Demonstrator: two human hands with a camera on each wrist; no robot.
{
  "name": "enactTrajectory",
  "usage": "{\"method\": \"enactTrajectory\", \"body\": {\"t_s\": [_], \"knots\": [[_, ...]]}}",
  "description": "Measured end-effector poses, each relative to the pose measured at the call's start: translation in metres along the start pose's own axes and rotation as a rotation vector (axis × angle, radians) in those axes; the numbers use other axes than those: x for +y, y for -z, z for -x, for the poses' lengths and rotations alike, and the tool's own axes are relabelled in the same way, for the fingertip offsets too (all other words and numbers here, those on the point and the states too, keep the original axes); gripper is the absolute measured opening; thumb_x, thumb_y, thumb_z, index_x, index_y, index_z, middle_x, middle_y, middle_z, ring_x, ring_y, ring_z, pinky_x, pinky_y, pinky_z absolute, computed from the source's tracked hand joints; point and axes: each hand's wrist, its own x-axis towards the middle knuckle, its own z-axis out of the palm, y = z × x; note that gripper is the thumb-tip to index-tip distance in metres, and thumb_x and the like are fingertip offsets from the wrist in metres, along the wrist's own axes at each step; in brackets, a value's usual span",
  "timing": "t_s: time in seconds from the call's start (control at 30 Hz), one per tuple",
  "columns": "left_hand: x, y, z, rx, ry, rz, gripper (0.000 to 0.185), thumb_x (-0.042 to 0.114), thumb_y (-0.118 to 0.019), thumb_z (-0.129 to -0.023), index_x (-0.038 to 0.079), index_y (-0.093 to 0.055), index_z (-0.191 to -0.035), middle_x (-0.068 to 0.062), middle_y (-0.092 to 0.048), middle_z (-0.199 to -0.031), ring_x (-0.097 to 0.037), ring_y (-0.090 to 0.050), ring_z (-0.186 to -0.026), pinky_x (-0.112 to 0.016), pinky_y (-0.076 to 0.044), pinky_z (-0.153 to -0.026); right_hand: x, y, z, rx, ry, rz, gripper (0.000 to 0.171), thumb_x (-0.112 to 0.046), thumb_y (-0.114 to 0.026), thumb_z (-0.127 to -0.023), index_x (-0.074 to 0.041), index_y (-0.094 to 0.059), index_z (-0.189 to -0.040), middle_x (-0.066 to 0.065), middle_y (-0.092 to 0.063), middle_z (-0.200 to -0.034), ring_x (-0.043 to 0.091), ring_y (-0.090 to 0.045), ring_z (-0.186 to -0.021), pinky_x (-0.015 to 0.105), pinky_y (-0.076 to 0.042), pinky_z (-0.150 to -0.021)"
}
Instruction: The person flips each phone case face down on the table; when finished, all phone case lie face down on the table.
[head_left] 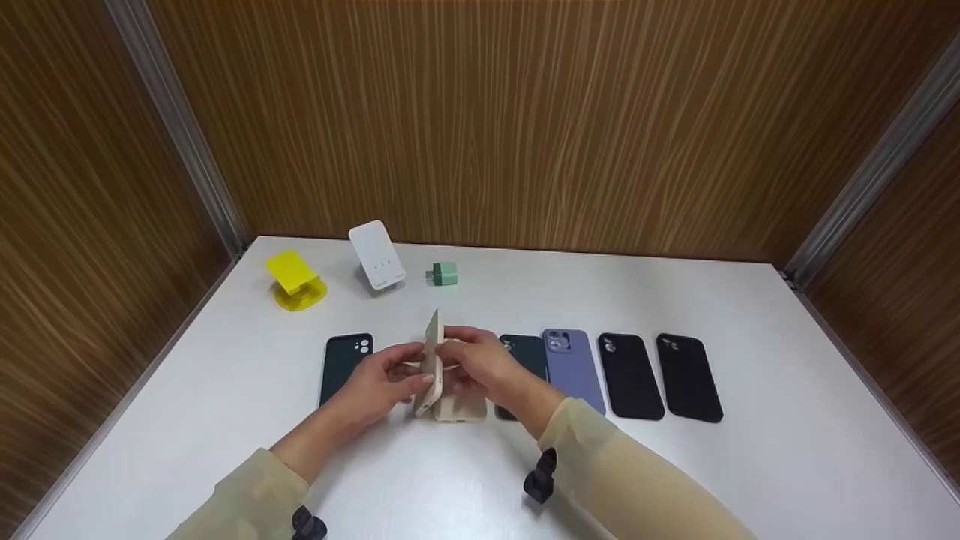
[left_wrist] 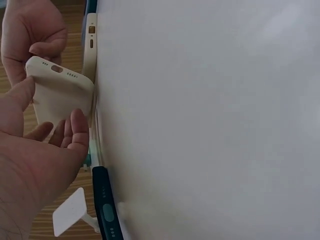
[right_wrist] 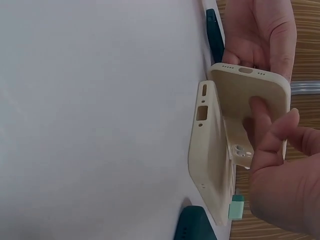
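Observation:
Both hands hold a beige phone case (head_left: 433, 360) tilted up on its long edge above the white table (head_left: 750, 465). My left hand (head_left: 416, 375) grips its lower end (left_wrist: 60, 95) with thumb and curled fingers. From the other side my right hand (head_left: 457, 360) pinches it, one finger pressed into the case's hollow (right_wrist: 250, 100). A second beige case (head_left: 461, 409) lies flat on the table right under the held one, seen edge-on in the wrist views (right_wrist: 207, 150).
A row of cases lies across the table: dark green (head_left: 343, 367) on the left, then dark teal (head_left: 525, 352), purple (head_left: 574, 367) and two black ones (head_left: 630, 375) (head_left: 688, 375). A yellow stand (head_left: 295, 281), white stand (head_left: 377, 255) and green charger (head_left: 445, 273) stand behind. Wood walls enclose three sides.

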Motion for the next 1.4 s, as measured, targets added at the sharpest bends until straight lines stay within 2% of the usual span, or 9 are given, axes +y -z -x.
{"method": "enactTrajectory", "body": {"t_s": [0.23,0.5,0.67,0.77,0.93,1.1,1.27,1.4], "knots": [[-0.004,0.007,-0.004,0.137,0.044,-0.041,0.055,0.025,-0.079,-0.098,0.012,-0.060,-0.149,-0.008,-0.067,-0.136,-0.025,-0.065,-0.121,-0.040,-0.058,-0.094,-0.003,-0.004,0.001,0.008,0.029,-0.014,0.046,-0.019,-0.064,-0.103,-0.012,-0.061,-0.148,0.012,-0.070,-0.128,0.024,-0.069,-0.093,0.027,-0.054,-0.067],[0.000,0.013,-0.007,0.209,0.072,-0.057,0.053,0.022,-0.080,-0.097,0.008,-0.063,-0.145,-0.013,-0.067,-0.135,-0.026,-0.068,-0.113,-0.035,-0.058,-0.080,-0.004,-0.007,0.000,0.012,0.036,-0.031,0.046,-0.019,-0.065,-0.103,-0.012,-0.062,-0.149,0.011,-0.071,-0.128,0.024,-0.069,-0.094,0.030,-0.055,-0.072],[0.000,0.019,-0.006,0.290,0.100,-0.037,0.055,0.017,-0.079,-0.097,0.007,-0.059,-0.148,-0.015,-0.067,-0.128,-0.026,-0.066,-0.109,-0.029,-0.056,-0.082,-0.002,-0.009,0.000,0.005,0.076,0.069,0.041,-0.019,-0.067,-0.104,-0.012,-0.066,-0.145,0.009,-0.073,-0.123,0.022,-0.067,-0.095,0.033,-0.056,-0.079],[-0.001,0.020,-0.006,0.335,0.108,-0.008,0.056,0.012,-0.078,-0.097,0.006,-0.058,-0.149,-0.015,-0.066,-0.120,-0.025,-0.064,-0.105,-0.026,-0.055,-0.082,-0.001,-0.011,0.000,0.032,0.097,0.153,0.039,-0.018,-0.069,-0.103,-0.010,-0.068,-0.141,0.008,-0.073,-0.118,0.023,-0.068,-0.098,0.037,-0.057,-0.083],[-0.003,0.024,-0.006,0.347,0.128,-0.030,0.058,0.013,-0.078,-0.097,0.007,-0.056,-0.151,-0.013,-0.064,-0.118,-0.024,-0.061,-0.105,-0.024,-0.054,-0.083,0.001,-0.015,0.000,0.075,0.087,0.252,0.034,-0.016,-0.072,-0.101,-0.007,-0.072,-0.134,0.007,-0.073,-0.112,0.024,-0.069,-0.099,0.039,-0.059,-0.090],[-0.004,0.026,-0.006,0.349,0.137,-0.088,0.060,0.014,-0.077,-0.098,0.010,-0.055,-0.153,-0.013,-0.062,-0.120,-0.024,-0.061,-0.104,-0.026,-0.055,-0.084,0.004,-0.019,-0.001,0.103,0.088,0.288,0.031,-0.010,-0.075,-0.099,-0.007,-0.073,-0.130,0.005,-0.071,-0.110,0.020,-0.068,-0.099,0.035,-0.060,-0.093],[-0.005,0.026,-0.004,0.344,0.113,-0.136,0.060,0.014,-0.077,-0.097,0.010,-0.054,-0.153,-0.013,-0.062,-0.119,-0.024,-0.061,-0.101,-0.026,-0.055,-0.081,0.006,-0.021,-0.003,0.134,0.119,0.332,0.041,-0.003,-0.077,-0.095,-0.006,-0.070,-0.135,0.005,-0.069,-0.103,0.018,-0.067,-0.094,0.033,-0.060,-0.089],[-0.005,0.024,-0.004,0.354,0.086,-0.182,0.061,0.013,-0.078,-0.097,0.009,-0.055,-0.152,-0.013,-0.063,-0.117,-0.023,-0.061,-0.098,-0.024,-0.054,-0.078,0.009,-0.021,-0.003,0.110,0.144,0.362,0.053,0.001,-0.077,-0.094,-0.006,-0.064,-0.145,0.004,-0.069,-0.102,0.017,-0.067,-0.093,0.033,-0.059,-0.089]]}}
